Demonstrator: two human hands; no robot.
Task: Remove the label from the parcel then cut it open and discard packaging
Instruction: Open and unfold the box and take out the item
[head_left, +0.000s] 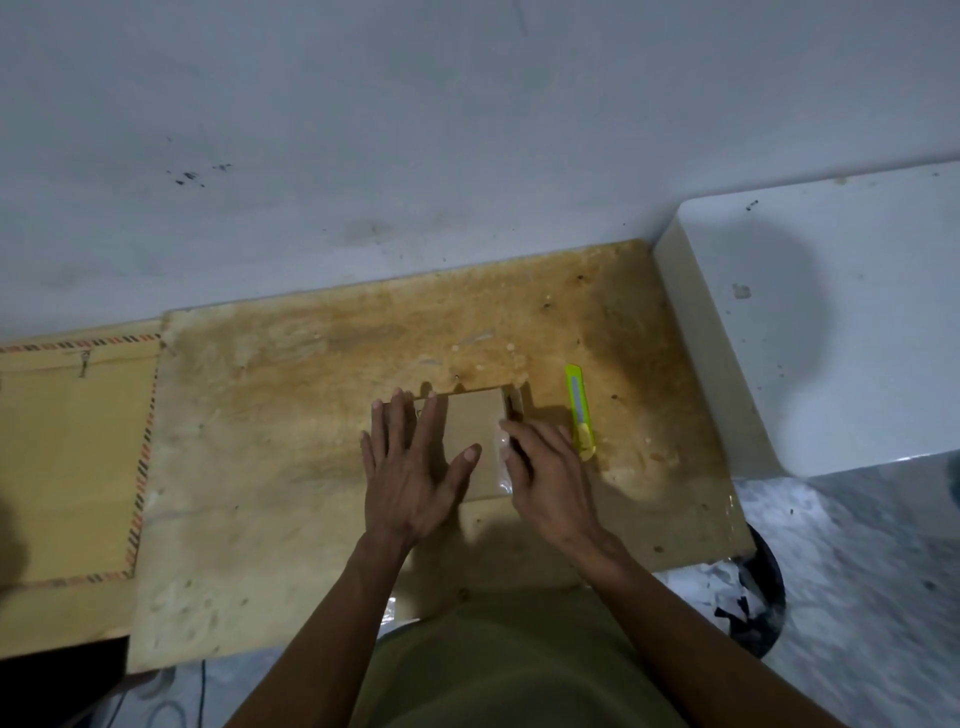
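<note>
Brown cardboard parcel (470, 434) lies flat near the middle of a stained wooden board (311, 426), w/ bare board on all sides of it — widest to the left and far side. Left hand (410, 475) is spread flat, palm down, fingers splayed over the parcel's left half, thumb reaching toward its centre. Right hand (545, 478) rests on the parcel's right edge, fingers bent onto a shiny clear strip there; can't tell if it's pinching anything. Yellow-green utility knife (580, 410) lies just right of the parcel, untouched, pointing far-near. White block (810, 332) bounds the board's right edge; a dark bin (758, 603) sits below the near-right corner.
</note>
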